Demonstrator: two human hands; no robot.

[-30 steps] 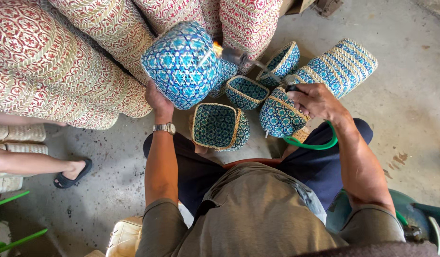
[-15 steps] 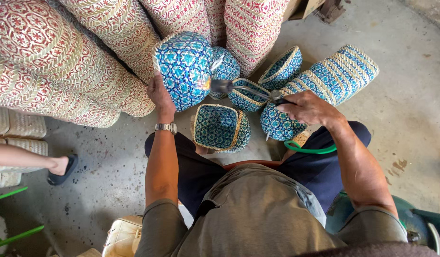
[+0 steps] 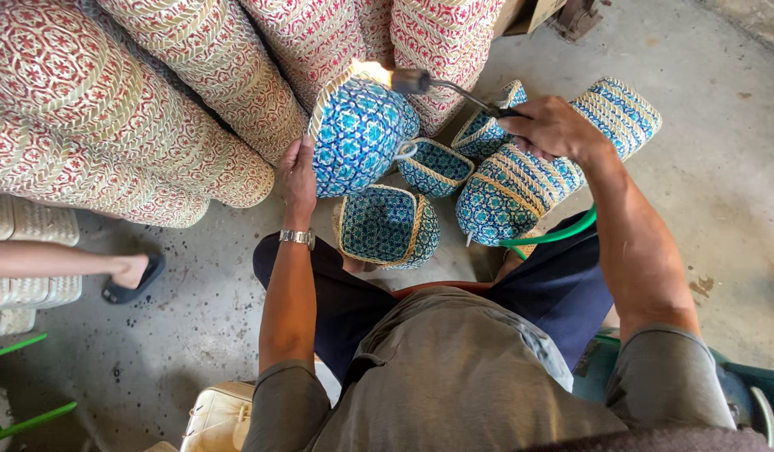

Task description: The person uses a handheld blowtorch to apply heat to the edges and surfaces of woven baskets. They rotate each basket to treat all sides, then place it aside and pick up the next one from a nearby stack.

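Blue woven basket [image 3: 358, 138], one torch [image 3: 420, 81]

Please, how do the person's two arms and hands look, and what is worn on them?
Both hands, left hand and right hand, are bare, without gloves. The forearms are uncovered; short grey-brown sleeves end near the elbows. A silver metal wristwatch sits on the left wrist.

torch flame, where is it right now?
Head view, top centre: the flame licks the upper edge of the blue woven basket in the left hand, just below the red-patterned baskets.
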